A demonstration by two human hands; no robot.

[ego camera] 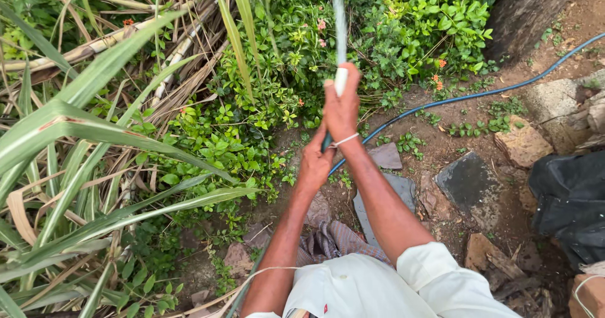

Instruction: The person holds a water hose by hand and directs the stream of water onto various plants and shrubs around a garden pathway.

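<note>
A thin blue rubber garden hose (479, 94) snakes over bare soil to the hands. The right hand (342, 107) is closed around its pale nozzle end, spraying water onto the green leafy shrub (403, 28) ahead. Just behind, the left hand (315, 163) grips the hose.

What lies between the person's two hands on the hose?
In the head view, a short bare stretch of hose shows between the left hand and right hand.

Plants (265, 104) left, stones (469, 182) right, hose (479, 94) between
</note>
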